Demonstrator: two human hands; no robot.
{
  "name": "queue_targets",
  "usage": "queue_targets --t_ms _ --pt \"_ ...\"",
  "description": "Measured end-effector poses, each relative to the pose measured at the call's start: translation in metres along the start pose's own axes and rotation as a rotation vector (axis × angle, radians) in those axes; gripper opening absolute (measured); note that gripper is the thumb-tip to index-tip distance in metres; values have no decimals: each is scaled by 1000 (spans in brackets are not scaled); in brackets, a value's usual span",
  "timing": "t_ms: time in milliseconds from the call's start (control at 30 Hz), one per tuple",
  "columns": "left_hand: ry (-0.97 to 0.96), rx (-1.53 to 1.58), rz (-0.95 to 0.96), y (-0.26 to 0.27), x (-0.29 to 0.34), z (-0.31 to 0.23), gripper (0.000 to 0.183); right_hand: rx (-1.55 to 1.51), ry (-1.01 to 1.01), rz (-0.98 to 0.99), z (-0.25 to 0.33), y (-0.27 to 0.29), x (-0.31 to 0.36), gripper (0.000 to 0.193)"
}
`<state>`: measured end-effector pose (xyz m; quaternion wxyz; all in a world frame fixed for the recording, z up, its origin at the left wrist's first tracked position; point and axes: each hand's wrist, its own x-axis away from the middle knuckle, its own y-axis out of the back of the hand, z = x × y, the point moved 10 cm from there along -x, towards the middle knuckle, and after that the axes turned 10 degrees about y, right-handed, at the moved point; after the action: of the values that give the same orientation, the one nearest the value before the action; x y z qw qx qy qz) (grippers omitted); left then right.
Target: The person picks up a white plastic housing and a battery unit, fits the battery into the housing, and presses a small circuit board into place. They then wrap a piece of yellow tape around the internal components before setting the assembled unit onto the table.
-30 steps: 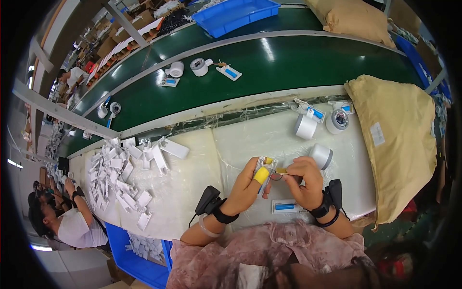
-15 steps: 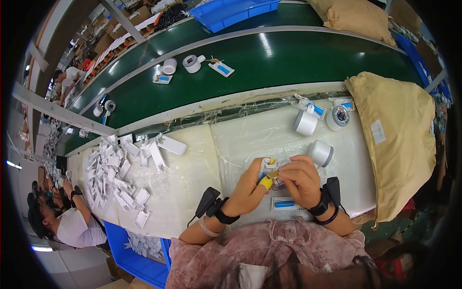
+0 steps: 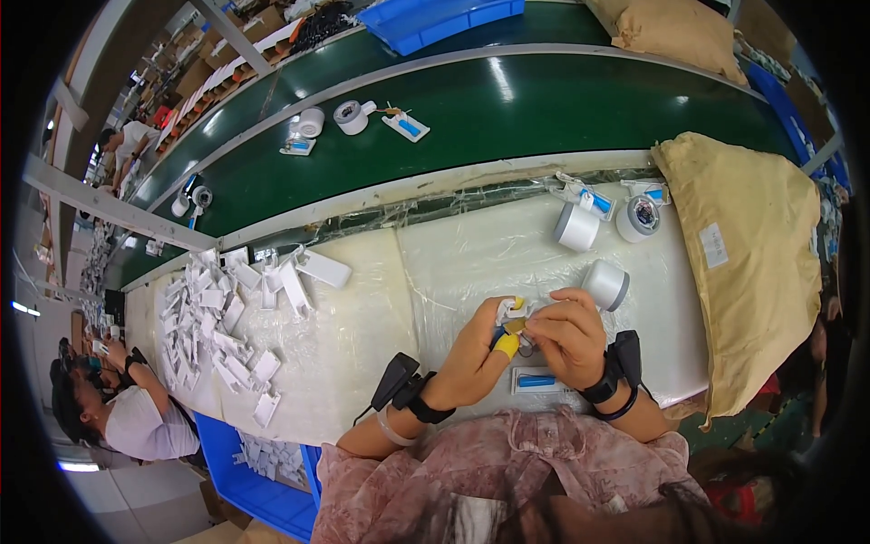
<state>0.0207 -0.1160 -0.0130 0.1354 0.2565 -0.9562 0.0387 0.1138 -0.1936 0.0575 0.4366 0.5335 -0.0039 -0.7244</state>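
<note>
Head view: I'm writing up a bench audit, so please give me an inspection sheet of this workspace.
Surface: pale worktop under wrinkled clear film.
Job's things: small white part; tan piece; white holder with blue cylinder, nearest the body; three round white-and-grey housings, farther off.
Clutter: heap of white plastic pieces at left; brown paper sack at right.
Grips: left hand closed on the small white part; right hand at the tan piece, hold unclear.
Cables: dark cord at the black left-wrist unit; finer wiring too small to trace.
Surroundings: green belt ahead, blue tray beyond, co-worker at left.
</note>
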Motion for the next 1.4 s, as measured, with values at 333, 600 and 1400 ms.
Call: queue_targets --t_ms 333,600,1400 --pt "-30 -65 -8 -2 1 -3 53 1 33 0 3 0 -1 24" --pt "-86 -138 -42 -1 3 -12 49 35 16 -18 4 -1 0 26" --pt "-155 -230 -175 4 5 -16 33 69 41 -21 12 -5 -1 27"
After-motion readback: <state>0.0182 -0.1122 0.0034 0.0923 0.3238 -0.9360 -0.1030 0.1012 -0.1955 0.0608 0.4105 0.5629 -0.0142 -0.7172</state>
